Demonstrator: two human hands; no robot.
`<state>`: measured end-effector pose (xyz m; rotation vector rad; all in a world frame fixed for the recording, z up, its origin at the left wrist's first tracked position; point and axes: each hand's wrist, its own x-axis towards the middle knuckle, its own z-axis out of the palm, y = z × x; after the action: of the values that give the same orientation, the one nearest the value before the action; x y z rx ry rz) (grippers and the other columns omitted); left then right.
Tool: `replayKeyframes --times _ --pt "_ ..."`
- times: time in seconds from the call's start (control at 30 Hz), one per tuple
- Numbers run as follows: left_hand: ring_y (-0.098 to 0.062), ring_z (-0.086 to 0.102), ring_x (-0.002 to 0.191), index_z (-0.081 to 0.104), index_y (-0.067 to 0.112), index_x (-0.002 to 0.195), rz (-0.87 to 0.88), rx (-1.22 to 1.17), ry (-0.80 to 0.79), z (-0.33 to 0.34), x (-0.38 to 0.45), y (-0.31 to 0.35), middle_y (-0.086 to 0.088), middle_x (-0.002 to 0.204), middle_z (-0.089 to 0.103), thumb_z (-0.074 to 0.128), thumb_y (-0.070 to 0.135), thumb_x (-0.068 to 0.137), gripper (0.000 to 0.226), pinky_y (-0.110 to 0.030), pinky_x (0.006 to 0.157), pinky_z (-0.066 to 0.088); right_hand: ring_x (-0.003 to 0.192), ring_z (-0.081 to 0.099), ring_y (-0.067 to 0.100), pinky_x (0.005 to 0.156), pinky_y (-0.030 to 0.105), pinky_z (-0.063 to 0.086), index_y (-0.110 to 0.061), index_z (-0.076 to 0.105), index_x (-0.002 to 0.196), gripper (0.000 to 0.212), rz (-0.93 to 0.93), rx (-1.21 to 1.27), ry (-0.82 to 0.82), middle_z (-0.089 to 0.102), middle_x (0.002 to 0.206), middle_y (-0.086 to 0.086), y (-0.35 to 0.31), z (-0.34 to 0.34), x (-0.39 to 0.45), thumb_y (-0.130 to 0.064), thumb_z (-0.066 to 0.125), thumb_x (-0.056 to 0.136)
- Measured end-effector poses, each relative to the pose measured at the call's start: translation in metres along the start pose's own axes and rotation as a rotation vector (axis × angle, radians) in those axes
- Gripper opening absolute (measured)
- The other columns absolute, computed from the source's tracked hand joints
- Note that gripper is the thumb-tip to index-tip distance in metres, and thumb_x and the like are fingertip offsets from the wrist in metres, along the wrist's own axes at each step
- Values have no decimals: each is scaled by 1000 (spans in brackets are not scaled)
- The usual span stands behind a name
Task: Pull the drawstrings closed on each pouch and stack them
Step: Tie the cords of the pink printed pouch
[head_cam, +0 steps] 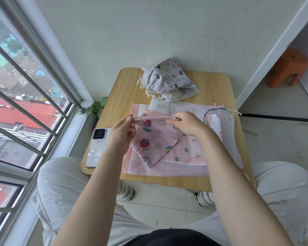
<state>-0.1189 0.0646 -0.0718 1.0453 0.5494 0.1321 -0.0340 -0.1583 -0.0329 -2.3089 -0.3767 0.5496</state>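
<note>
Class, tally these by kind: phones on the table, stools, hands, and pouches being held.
phone: 1
stool: 1
hands: 2 (left hand, right hand)
held pink pouch: 1
Total: 5

A small wooden table (219, 89) stands against a pale plaster wall (149, 32). At nine o'clock a barred window (25, 96) admits daylight over red roofs. At two o'clock an orange stool (287, 68) sits on the tiled floor (274, 139).

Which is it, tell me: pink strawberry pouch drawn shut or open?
Partly drawn: the pink strawberry pouch top is gathered between left hand and right hand.
</note>
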Motion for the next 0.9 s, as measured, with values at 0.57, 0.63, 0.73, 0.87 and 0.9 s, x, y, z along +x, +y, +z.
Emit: replayKeyframes --times 0.57,0.63,0.73,0.87,0.9 --pt "-3 44 45 53 13 130 -146 -359 325 -20 2 -6 4 61 47 49 8 98 33 -13 45 36 49 43 13 49 23 39 -15 41 64 37 266 1589 371 44 55 -1 42 13 -9 -23 51 98" --pt "-7 55 60 53 7 132 -94 -389 364 -19 1 -5 2 62 45 49 6 96 36 -19 63 47 63 57 16 67 28 51 -13 43 64 35 251 1667 423 54 66 3 41 14 -10 -19 54 97" --pt "-20 68 83 57 3 114 -70 -538 275 -7 -4 4 1 50 35 46 2 97 20 -30 72 57 76 71 23 87 37 56 -12 41 63 36 218 1813 384 65 77 10 31 18 -10 -17 53 96" --pt "-6 34 38 55 9 104 -97 -519 169 1 -6 5 4 53 26 46 2 97 13 -17 40 41 44 49 13 64 28 54 -16 39 65 36 239 1863 285 45 55 0 20 25 -10 -23 50 99" --pt "-6 27 37 54 11 97 -107 -461 152 2 -6 4 5 51 25 47 3 97 11 -16 36 32 39 37 11 50 23 45 -19 34 63 40 245 1842 249 36 51 -3 19 27 -10 -26 49 99"
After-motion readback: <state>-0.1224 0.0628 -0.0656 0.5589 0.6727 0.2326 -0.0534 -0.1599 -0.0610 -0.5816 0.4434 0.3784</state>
